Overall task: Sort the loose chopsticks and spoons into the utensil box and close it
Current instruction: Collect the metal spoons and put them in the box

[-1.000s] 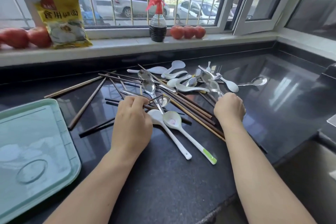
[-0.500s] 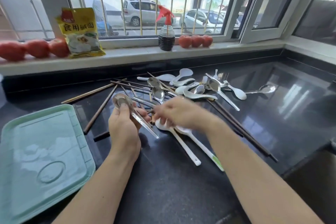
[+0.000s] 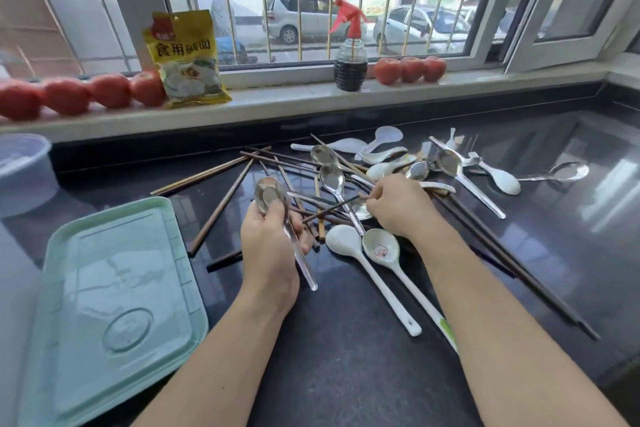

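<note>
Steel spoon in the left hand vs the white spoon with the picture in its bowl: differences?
The steel spoon is shiny metal; the white spoon is matte with a picture in its bowl and a green handle tip. The steel spoon is held up off the counter by the left hand; the white spoon lies flat on it, untouched. Both point their bowls toward the window and neither is boxed yet.

I see a mint-green plastic utensil box [image 3: 114, 288], dark brown wooden chopsticks [image 3: 221, 208], white ceramic spoons [image 3: 346, 243] and silver metal spoons [image 3: 332, 178] on black glossy counter [image 3: 346, 374].
</note>
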A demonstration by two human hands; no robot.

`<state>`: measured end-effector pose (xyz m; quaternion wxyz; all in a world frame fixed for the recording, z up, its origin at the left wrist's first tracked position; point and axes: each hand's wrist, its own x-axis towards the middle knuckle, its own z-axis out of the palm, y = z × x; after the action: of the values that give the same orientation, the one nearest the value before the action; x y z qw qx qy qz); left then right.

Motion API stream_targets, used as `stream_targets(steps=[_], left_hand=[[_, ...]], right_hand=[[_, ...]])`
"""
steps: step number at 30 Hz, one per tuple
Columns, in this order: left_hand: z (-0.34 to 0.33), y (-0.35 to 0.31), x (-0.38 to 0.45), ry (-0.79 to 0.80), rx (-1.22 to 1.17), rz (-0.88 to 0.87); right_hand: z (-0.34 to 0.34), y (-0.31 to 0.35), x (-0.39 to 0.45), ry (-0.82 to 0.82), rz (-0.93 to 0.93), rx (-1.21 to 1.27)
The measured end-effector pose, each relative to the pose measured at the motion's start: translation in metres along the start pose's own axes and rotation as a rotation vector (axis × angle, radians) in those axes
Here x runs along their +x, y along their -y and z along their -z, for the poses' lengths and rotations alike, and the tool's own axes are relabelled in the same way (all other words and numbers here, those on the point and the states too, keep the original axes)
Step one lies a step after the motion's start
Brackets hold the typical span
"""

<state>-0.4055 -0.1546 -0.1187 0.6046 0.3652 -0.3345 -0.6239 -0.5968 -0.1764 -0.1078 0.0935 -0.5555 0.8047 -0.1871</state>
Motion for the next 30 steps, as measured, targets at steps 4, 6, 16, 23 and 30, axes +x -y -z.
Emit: stream_targets(steps=[4, 6, 16, 23, 30], left_hand=[[0.001, -0.002, -0.002, 0.067, -0.016, 0.046], [0.002, -0.004, -0.002, 0.121, -0.031, 0.087], [-0.003, -0.008, -0.007, 0.348, -0.042, 0.306], [0.000, -0.005, -0.004, 0.426, -0.022, 0.322], [0.003, 0.000, -0.002, 0.523, -0.075, 0.315]], right_hand=[[0.015, -0.014, 0.007, -0.346, -0.086, 0.147], [0.026, -0.024, 0.010, -0.547, -0.134, 0.376], [0.059, -0.003, -0.028, -0.280, 0.321, 1.177], [0.006, 0.048, -0.043, -0.071, 0.302, 0.846], [-0.002, 0.046, -0.038, -0.081, 0.295, 0.763]])
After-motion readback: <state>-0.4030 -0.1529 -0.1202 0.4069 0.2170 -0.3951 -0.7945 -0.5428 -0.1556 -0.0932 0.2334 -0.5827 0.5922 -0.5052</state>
